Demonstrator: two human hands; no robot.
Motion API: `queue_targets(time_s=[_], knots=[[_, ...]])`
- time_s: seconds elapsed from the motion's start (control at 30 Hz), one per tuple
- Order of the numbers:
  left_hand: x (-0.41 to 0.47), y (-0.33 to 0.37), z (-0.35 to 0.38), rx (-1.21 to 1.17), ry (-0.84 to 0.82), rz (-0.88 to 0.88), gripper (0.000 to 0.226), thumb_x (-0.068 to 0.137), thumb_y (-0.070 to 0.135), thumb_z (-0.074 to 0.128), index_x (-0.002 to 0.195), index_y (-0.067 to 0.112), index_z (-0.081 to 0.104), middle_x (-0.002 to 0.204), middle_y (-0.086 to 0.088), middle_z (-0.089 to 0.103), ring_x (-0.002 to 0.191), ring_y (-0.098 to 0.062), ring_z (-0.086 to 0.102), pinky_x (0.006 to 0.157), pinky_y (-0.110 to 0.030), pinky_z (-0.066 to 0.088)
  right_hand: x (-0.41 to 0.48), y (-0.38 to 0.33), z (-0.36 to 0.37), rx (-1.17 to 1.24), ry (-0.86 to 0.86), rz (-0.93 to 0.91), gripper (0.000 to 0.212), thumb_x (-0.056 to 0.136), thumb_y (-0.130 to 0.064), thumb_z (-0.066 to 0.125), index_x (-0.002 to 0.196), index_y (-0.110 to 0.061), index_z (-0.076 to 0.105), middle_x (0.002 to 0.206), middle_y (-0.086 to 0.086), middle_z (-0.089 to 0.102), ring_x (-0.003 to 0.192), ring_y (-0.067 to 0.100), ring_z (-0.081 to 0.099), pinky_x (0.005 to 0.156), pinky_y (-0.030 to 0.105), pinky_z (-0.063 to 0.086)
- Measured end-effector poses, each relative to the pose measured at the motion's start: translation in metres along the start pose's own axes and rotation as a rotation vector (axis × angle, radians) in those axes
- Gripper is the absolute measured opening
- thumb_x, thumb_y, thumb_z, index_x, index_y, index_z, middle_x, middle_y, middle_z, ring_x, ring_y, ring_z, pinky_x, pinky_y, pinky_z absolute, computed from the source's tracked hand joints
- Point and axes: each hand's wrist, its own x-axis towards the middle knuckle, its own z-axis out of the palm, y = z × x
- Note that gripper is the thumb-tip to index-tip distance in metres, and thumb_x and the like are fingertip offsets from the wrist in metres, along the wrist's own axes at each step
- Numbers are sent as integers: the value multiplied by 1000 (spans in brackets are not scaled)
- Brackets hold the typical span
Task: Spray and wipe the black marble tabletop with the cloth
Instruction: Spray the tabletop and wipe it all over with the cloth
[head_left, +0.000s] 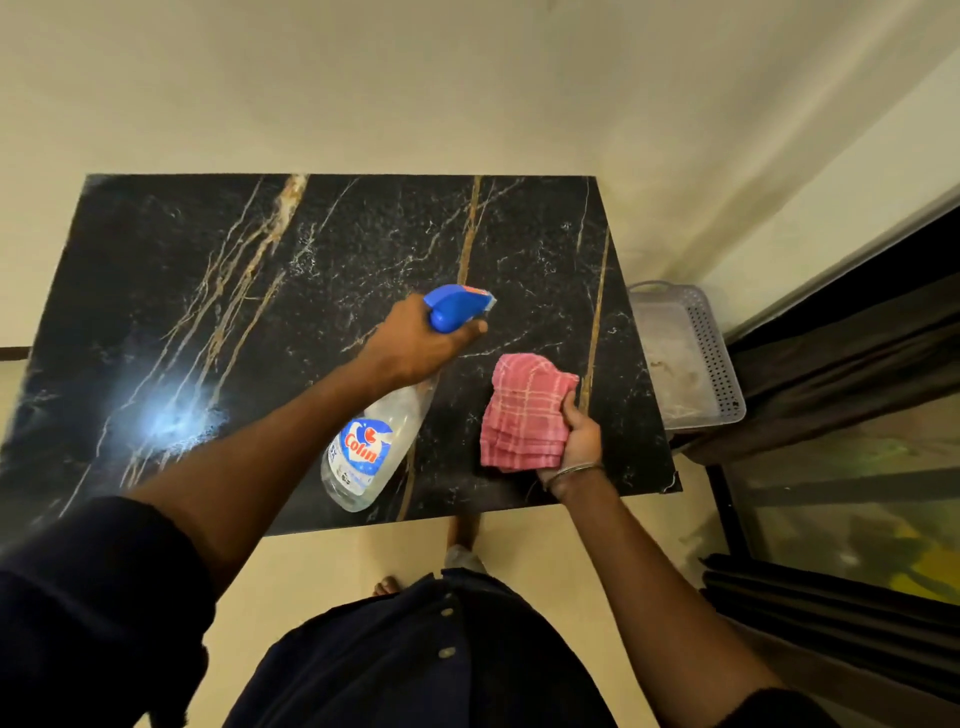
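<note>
Head view. The left hand (415, 343) is holding the spray bottle (374, 441) tilted above the table (208, 260), its grip wrapping the neck just under the blue trigger head, with the nozzle pointing toward the far right part of the top. The right hand (576, 436) is gripping the folded pink checked cloth (524, 415), thumb on top and fingers underneath. The cloth is sitting over the near right part of the table; whether it is touching the stone I cannot tell. Judging by this, the spraying step is in hand and wiping is not yet begun; no wet patch is readable near the nozzle. The next move is likely calling for a trigger squeeze over the dark stone, then laying the cloth flat and sweeping it across while keeping the bottle lifted clear. The surface is showing black marble with gold and white veins and a bright glare (171, 421) at near left. A cream wall (363, 93) is backing the table, a pale floor (337, 566) is lying beneath, a perforated grey basket (717, 364) is standing just beside the right edge, and a dark curtain (857, 332) is hanging at far right.
</note>
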Motion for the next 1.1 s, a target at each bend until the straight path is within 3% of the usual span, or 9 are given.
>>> queue_targets(time_s=[0.07, 0.17, 0.27, 0.47, 0.67, 0.8, 0.93, 1.1], knots=[[-8, 3, 4, 17, -43, 11, 26, 89, 35, 67, 108, 18, 63, 86, -12, 68, 74, -22, 63, 77, -41, 54, -1, -12, -4, 91, -5, -12, 44, 98, -43, 47, 123, -13, 67, 115, 16, 71, 113, 40, 62, 85, 54, 51], [-18, 7, 9, 1, -72, 45, 42, 84, 49, 66, 111, 17, 65, 95, -14, 70, 86, -29, 66, 84, -46, 54, -6, -22, -5, 157, -65, -34, 47, 98, -46, 46, 95, -13, 80, 108, 15, 73, 109, 39, 63, 88, 55, 49], [-27, 13, 13, -31, -116, 59, 60, 74, 68, 59, 110, 21, 66, 97, -10, 71, 89, -25, 67, 84, -42, 54, -13, -27, -5, 210, -111, -37, 49, 98, -46, 46, 92, -12, 81, 106, 15, 74, 105, 37, 65, 83, 54, 50], [-43, 23, 20, -21, -168, 106, 39, 89, 46, 60, 115, 17, 63, 82, 0, 64, 67, -6, 58, 66, -20, 46, -21, -25, -11, 233, -135, -61, 44, 97, -45, 47, 108, -10, 72, 108, 16, 73, 107, 38, 63, 88, 56, 48], [-59, 17, 20, -3, -184, 136, 33, 92, 42, 58, 115, 18, 61, 86, -4, 65, 71, -7, 59, 65, -14, 44, -24, -21, -20, 198, -94, -115, 45, 97, -46, 48, 116, -12, 68, 114, 15, 71, 112, 38, 62, 94, 56, 48], [-69, 12, 26, 10, -235, 142, 28, 92, 41, 59, 111, 20, 62, 89, -7, 68, 77, -16, 64, 67, -19, 48, -28, -21, -24, 239, -90, -136, 42, 98, -45, 46, 114, -13, 69, 107, 13, 74, 111, 37, 62, 100, 57, 45], [-75, 8, 32, 16, -246, 138, 23, 93, 40, 58, 106, 21, 60, 77, 5, 63, 66, -4, 59, 63, -17, 43, -30, -21, -31, 271, -94, -133, 43, 97, -45, 49, 119, -13, 66, 111, 13, 73, 116, 38, 60, 93, 56, 48], [-73, 11, 38, -9, -227, 153, 35, 91, 45, 58, 111, 16, 63, 92, -9, 69, 84, -19, 67, 77, -29, 54, -30, -25, -39, 275, -85, -146, 43, 97, -46, 47, 118, -13, 67, 108, 13, 74, 114, 38, 60, 89, 56, 49]])
